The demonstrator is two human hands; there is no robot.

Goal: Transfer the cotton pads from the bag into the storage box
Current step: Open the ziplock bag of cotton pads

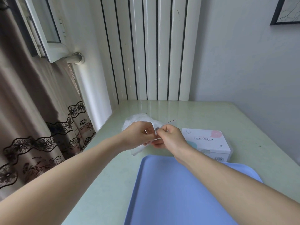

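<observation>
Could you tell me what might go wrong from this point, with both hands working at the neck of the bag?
1. Both the left hand and the right hand pinch the thin plastic bag at its drawstring; a hard pull might tear it and scatter pads.
2. The bag is held beyond the blue tray, so spilled pads would probably land on the table.
3. The storage box looks closed.
</observation>
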